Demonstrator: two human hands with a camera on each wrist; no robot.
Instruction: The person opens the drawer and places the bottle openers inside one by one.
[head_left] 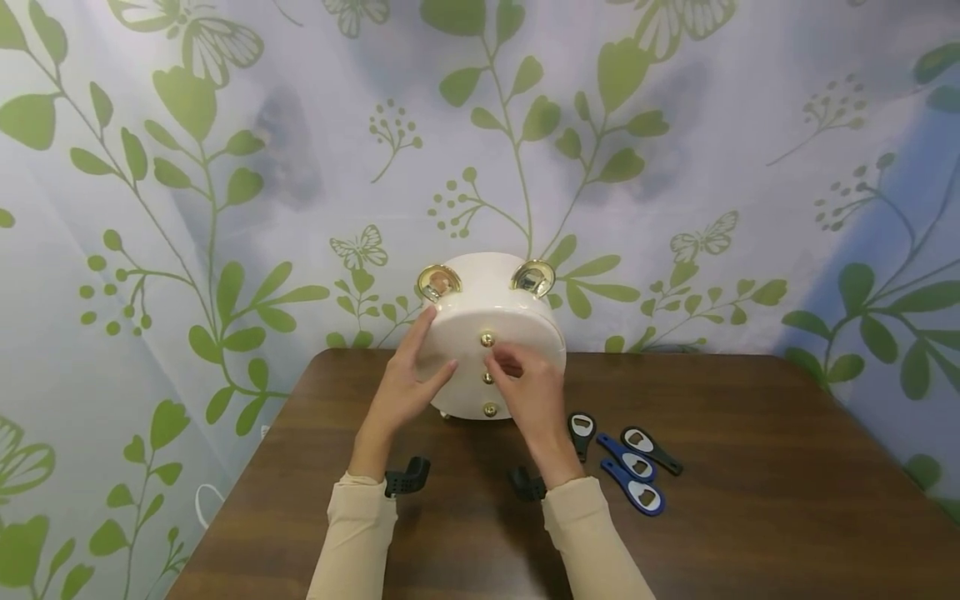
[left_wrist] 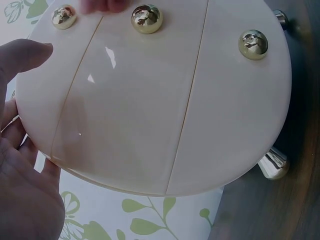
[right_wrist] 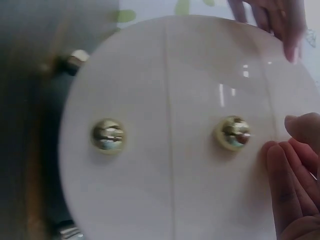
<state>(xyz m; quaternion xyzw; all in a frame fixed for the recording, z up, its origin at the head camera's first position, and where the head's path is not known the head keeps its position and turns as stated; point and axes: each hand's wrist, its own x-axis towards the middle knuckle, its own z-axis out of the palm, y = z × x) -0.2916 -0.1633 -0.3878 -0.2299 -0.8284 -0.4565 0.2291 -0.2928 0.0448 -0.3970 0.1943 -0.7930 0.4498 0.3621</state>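
Observation:
A white, round storage box shaped like an alarm clock stands on the table, with gold bells on top. Gold knobs run down its front; the middle knob and bottom knob show beside thin seams. My left hand rests along its left side, fingers at the rim, thumb spread in front and apart from it. My right hand has its fingertips against the front, at the seam between the top knob and middle knob. Its thumb stands off the fingers, and nothing shows between them.
Several bottle openers lie right of the box, among them a black one and a blue one. The brown wooden table ends at a leaf-patterned curtain behind. Small gold feet carry the box.

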